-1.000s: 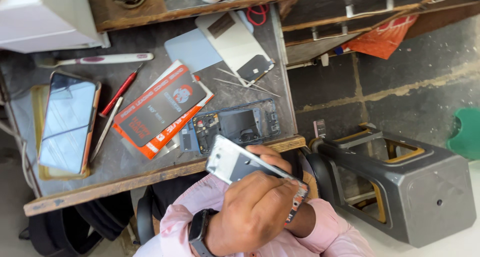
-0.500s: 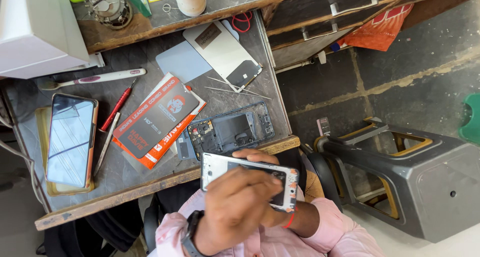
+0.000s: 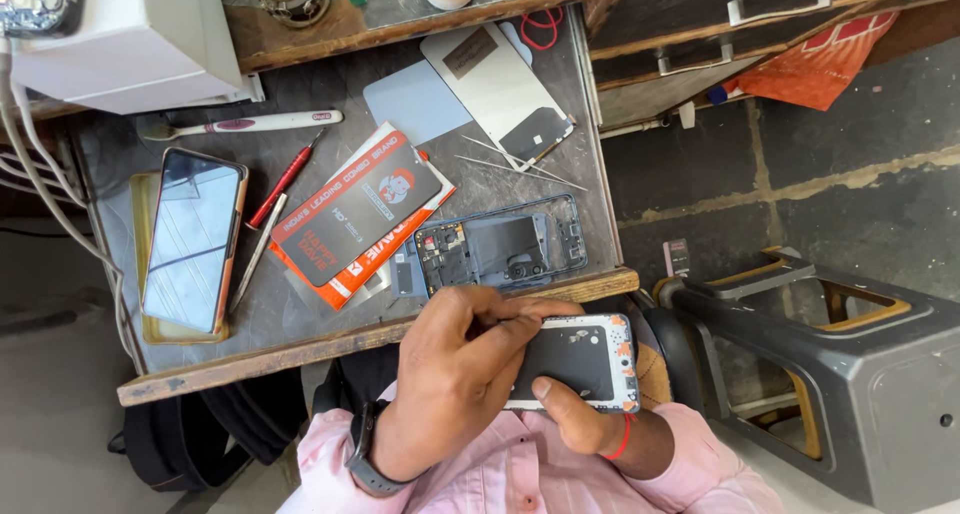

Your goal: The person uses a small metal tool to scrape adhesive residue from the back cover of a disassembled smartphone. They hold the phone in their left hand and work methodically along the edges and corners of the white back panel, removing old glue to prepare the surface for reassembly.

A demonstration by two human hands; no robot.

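Phone back panel point(image 3: 570, 366), dark with a pale rim, sits in the person's lap just below the tabletop point(image 3: 330, 339) edge. Left hand point(image 3: 455, 374) has its fingers point(image 3: 510, 326) pinched shut on a thin tool touching the panel; right hand point(image 3: 585, 419) grips the panel from below, thumb pressed on it. On the tabletop lie an opened phone frame point(image 3: 500, 249) with exposed parts, an orange-and-black packet point(image 3: 360, 214), and a phone point(image 3: 192, 239) resting in a yellowish tray point(image 3: 140, 204).

Left hand point(image 3: 455, 374) curled, fingers pinched; right hand point(image 3: 580, 419) cupped beneath, thumb on top.
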